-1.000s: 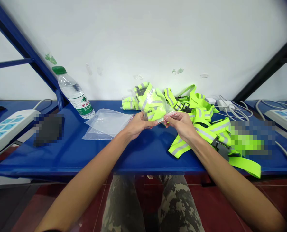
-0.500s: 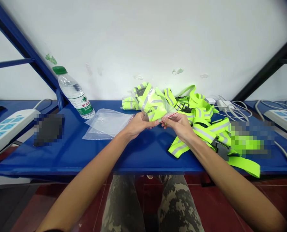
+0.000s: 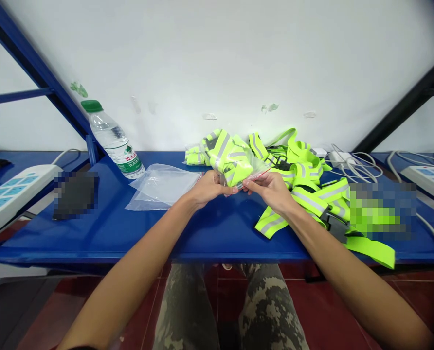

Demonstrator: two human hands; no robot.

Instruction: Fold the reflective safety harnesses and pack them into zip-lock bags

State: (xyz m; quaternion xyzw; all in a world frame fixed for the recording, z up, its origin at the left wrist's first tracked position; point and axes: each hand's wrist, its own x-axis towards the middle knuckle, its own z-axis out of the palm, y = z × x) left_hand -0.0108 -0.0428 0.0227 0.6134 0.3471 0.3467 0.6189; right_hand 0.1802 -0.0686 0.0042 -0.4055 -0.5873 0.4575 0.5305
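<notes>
Between my hands is a clear zip bag [image 3: 233, 158] with a folded yellow-green reflective strap inside. My left hand [image 3: 211, 187] pinches the bag's near left corner, thumb on top. With thumb and fingers my right hand [image 3: 270, 188] grips the near right side along the red-lined zip edge. Behind the held bag, another bagged strap bundle [image 3: 194, 156] lies against the wall. Loose yellow-green reflective straps [image 3: 308, 170] with black buckles are heaped to the right, partly under my right forearm. Flat clear plastic bags [image 3: 162, 184] lie just left of my left hand.
A water bottle [image 3: 117, 141] with a green cap stands at the back left. A power strip [image 3: 20, 194] lies at the far left, another [image 3: 430, 177] at the far right. White cables [image 3: 352, 165] tangle behind the straps. The blue table's front edge [image 3: 217, 257] runs above my knees.
The bag has tipped slightly lower toward me. My right fingers have shifted a little left along its near edge, and both hands keep their grip.
</notes>
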